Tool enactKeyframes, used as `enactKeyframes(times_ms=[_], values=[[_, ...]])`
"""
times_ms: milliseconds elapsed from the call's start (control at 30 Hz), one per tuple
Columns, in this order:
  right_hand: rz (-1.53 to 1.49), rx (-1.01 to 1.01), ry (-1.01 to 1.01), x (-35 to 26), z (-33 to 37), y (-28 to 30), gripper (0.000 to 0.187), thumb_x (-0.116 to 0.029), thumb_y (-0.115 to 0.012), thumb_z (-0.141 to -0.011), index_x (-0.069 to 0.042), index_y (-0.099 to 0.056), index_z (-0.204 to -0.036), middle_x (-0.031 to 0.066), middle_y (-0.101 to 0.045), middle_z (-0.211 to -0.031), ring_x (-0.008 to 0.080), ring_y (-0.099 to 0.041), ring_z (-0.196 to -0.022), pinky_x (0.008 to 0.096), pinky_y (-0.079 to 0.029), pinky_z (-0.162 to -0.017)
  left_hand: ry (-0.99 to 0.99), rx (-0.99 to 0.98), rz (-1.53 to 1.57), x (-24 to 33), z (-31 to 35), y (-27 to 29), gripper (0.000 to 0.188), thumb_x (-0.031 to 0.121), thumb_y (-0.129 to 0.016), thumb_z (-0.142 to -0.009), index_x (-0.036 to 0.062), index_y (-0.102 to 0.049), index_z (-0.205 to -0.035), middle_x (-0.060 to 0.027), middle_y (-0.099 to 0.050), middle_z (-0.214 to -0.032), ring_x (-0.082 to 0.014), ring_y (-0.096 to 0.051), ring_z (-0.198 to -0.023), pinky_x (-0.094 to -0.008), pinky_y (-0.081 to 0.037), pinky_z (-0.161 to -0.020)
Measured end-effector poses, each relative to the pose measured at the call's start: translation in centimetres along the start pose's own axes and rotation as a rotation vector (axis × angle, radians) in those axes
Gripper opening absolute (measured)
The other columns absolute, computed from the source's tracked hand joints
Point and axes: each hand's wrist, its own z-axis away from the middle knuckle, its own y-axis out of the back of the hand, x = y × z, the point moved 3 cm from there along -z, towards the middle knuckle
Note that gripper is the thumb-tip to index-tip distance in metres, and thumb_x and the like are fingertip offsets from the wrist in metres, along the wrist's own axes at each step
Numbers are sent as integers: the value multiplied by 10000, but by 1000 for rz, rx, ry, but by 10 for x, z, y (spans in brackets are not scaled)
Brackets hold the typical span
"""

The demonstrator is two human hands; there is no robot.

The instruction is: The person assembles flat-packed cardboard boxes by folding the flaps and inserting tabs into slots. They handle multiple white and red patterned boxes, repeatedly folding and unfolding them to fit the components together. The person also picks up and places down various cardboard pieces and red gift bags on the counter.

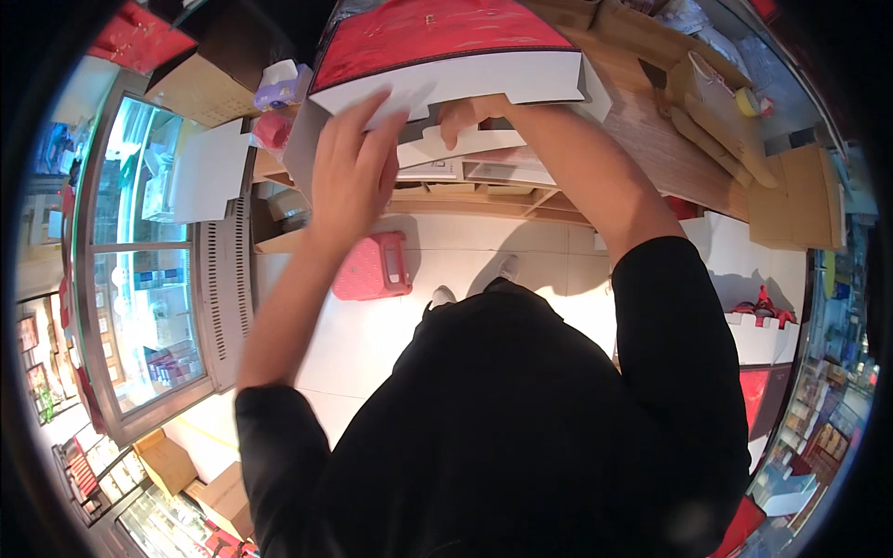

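A large cardboard box (pixel 437 37) with a red top and white edge flaps lies on the wooden counter in front of me. My left hand (pixel 352 167) is at the near left of the box, its fingers stretched out and slightly blurred against the white flap; it holds nothing. Under the raised white edge, my right hand (pixel 473 113) reaches into the box's near opening. One finger points down beside a white inner flap (pixel 465 147). The lid edge and shadow hide most of the other fingers, so I cannot tell their grip.
The wooden counter (pixel 619 102) bears a knife (pixel 654 74) and cardboard pieces (pixel 721 121) at right. A brown carton (pixel 791 200) stands at its right end. A purple tissue pack (pixel 282 86) lies left of the box. Below are a red case (pixel 372 267) and, at left, a glass display case (pixel 153 316).
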Motion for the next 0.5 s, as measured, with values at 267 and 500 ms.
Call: enactKeyframes(times_ms=[267, 500], values=[[3, -154, 103, -5, 20, 27, 327, -226, -645, -682, -63, -638, -966, 70, -594, -858, 195, -548, -777, 345, -459, -573, 829, 314, -36, -18, 119, -88, 301, 93, -596, -834, -7, -472, -1089, -166, -451, -1182, -278, -439, -1103, -365, -368, -916], [-86, -192, 164, 1, 30, 48, 338, -229, -627, -711, -44, -635, -994, 52, -611, -856, 162, -554, -780, 317, -435, -617, 1119, 267, 724, -77, 110, -96, 242, 242, -532, -918, 11, -500, -981, -30, -559, -935, -105, -488, -955, -227, -364, -848]])
